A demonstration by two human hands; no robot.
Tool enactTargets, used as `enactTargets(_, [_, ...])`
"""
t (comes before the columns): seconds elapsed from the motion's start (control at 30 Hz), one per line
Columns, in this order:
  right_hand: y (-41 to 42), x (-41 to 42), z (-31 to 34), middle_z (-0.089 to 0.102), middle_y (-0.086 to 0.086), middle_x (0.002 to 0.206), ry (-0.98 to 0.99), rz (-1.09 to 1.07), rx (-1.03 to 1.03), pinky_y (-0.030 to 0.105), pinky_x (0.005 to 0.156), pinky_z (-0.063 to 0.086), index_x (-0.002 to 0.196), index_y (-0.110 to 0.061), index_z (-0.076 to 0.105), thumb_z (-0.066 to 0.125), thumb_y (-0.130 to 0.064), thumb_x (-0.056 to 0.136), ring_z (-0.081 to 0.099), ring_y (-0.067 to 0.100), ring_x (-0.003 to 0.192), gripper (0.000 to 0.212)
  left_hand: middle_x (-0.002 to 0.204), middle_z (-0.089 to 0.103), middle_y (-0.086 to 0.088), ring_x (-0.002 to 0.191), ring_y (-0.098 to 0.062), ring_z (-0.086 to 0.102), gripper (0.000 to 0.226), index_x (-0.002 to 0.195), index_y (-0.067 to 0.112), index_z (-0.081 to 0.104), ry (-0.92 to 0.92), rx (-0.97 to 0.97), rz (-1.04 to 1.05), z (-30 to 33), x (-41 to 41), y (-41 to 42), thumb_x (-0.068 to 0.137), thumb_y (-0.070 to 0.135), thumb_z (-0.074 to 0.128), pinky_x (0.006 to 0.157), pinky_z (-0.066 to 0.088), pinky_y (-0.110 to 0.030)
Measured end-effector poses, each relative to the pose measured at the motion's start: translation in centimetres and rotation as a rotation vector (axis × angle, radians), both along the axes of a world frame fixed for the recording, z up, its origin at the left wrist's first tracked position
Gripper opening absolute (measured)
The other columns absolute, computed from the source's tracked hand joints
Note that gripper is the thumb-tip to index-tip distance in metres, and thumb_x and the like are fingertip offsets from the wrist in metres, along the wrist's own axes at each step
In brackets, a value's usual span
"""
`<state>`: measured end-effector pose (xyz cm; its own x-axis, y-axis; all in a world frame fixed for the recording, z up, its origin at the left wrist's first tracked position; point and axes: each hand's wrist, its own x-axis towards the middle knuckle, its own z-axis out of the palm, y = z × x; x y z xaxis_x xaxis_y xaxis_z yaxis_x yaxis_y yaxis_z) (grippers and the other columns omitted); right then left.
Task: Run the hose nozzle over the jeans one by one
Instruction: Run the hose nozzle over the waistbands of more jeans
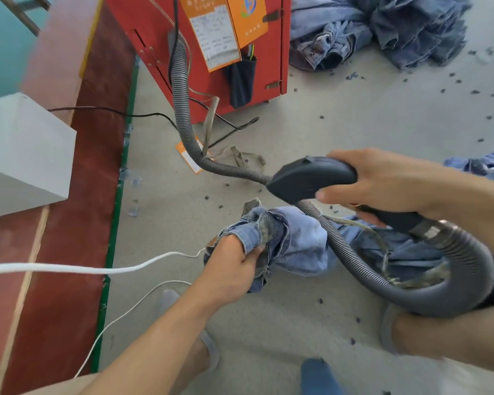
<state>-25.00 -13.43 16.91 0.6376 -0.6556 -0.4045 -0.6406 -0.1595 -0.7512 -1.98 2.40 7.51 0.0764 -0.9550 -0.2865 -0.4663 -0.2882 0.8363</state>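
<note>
— Since the jeans (294, 240) are soft, limp denim, how is handling to be judged?

— Little weight and no stiffness are to be expected; the cloth will probably sag and bunch wherever it is not held. A thick hem or seam is judged the surest place to be gripped, and that is where the left hand (231, 263) is closed now, fingers curled round a frayed, dirty edge.

— And the hose nozzle (311, 178)?

— It is gripped by the right hand (382, 183), fingers wrapped about its dark, rigid handle, just above the jeans. Some pull is likely to be felt from the ribbed hose (451, 269) looped below.

— How do the jeans look?

— Pale blue, crumpled, stained grey at the edge, lying on the floor (325, 115) between both hands. More denim is heaped in a pile (382, 27) well apart.
</note>
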Motion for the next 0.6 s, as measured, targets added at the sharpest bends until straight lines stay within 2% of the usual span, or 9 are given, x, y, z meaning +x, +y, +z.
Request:
enactTargets(0.07, [-0.6, -1.4, 0.7, 0.061, 0.009, 0.051, 0.016, 0.054, 0.082, 0.032, 0.043, 0.050, 0.096, -0.036, 0.064, 0.075, -0.040, 0.090, 0.055, 0.024, 0.039, 0.013, 0.121, 0.070, 0.008, 0.119, -0.008, 0.063, 0.028, 0.125, 0.022, 0.068, 0.053, 0.010, 0.053, 0.1, 0.5, -0.2, 0.105, 0.009, 0.054, 0.107, 0.050, -0.043])
enactTargets(0.13, [-0.2, -1.7, 0.9, 0.062, 0.013, 0.053, 0.072, 0.129, 0.145, 0.032, 0.044, 0.050, 0.100, -0.036, 0.064, 0.075, -0.045, 0.088, 0.056, 0.026, 0.041, 0.019, 0.119, 0.070, 0.016, 0.117, -0.001, 0.063, 0.031, 0.123, 0.031, 0.067, 0.057, 0.011, 0.051, 0.4, 0.6, -0.3, 0.105, 0.011, 0.053, 0.106, 0.052, -0.038])
enactTargets(0.2, [0.7, -0.8, 0.1, 0.062, 0.012, 0.052, 0.079, 0.133, 0.175, 0.031, 0.044, 0.050, 0.098, -0.038, 0.062, 0.074, -0.043, 0.089, 0.056, 0.025, 0.041, 0.016, 0.120, 0.070, 0.014, 0.117, -0.002, 0.063, 0.031, 0.125, 0.028, 0.067, 0.046, 0.004, 0.028, 0.4, 0.6, -0.2, 0.104, 0.009, 0.053, 0.105, 0.052, -0.037])
enactTargets(0.3, [1.5, 0.8, -1.2, 0.064, 0.008, 0.052, 0.039, 0.087, 0.051, 0.025, 0.043, 0.049, 0.095, -0.037, 0.059, 0.072, -0.040, 0.092, 0.058, 0.021, 0.039, 0.013, 0.124, 0.070, 0.002, 0.123, -0.013, 0.062, 0.029, 0.129, 0.015, 0.067, 0.006, 0.027, 0.021, -0.2, 0.5, -0.1, 0.104, 0.007, 0.054, 0.109, 0.048, -0.044])
enactTargets(0.37, [1.2, 0.9, -1.3, 0.063, 0.007, 0.051, 0.006, 0.032, -0.035, 0.026, 0.042, 0.048, 0.093, -0.037, 0.059, 0.071, -0.038, 0.092, 0.056, 0.019, 0.037, 0.012, 0.125, 0.069, 0.000, 0.124, -0.015, 0.061, 0.028, 0.129, 0.013, 0.067, -0.019, 0.029, -0.004, -0.2, 0.3, 0.1, 0.104, 0.008, 0.054, 0.109, 0.047, -0.044])
enactTargets(0.47, [0.1, -0.5, 0.0, 0.060, 0.011, 0.051, 0.000, 0.044, 0.067, 0.031, 0.043, 0.049, 0.095, -0.039, 0.062, 0.074, -0.039, 0.092, 0.053, 0.023, 0.039, 0.012, 0.121, 0.070, 0.002, 0.120, -0.015, 0.063, 0.027, 0.125, 0.014, 0.069, 0.002, 0.014, 0.010, 0.2, 0.4, -0.1, 0.104, 0.008, 0.054, 0.107, 0.049, -0.045])
enactTargets(0.6, [0.6, -0.9, 0.8, 0.061, 0.009, 0.051, 0.071, 0.180, 0.188, 0.026, 0.044, 0.047, 0.099, -0.039, 0.062, 0.074, -0.044, 0.091, 0.054, 0.021, 0.039, 0.015, 0.124, 0.069, 0.004, 0.123, -0.013, 0.061, 0.029, 0.127, 0.015, 0.068, 0.007, -0.035, -0.030, 0.6, 0.4, -0.2, 0.104, 0.007, 0.054, 0.108, 0.048, -0.038])
